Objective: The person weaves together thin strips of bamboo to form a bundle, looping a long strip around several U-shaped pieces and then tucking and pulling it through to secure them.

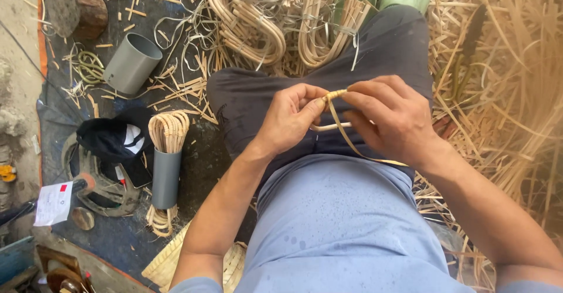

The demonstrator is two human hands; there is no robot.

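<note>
A thin cane strip (346,134) is held over the lap, pinched at its wrapped end between the fingertips of the left hand (290,117) and the right hand (390,120); both hands are closed on it. The loose tail hangs down towards the shirt (334,222). If the pinch is slackened, the wrap could be undone. If the strip is bent too sharply, it could be split. Cane bundles (252,26) lie beyond the knees.
</note>
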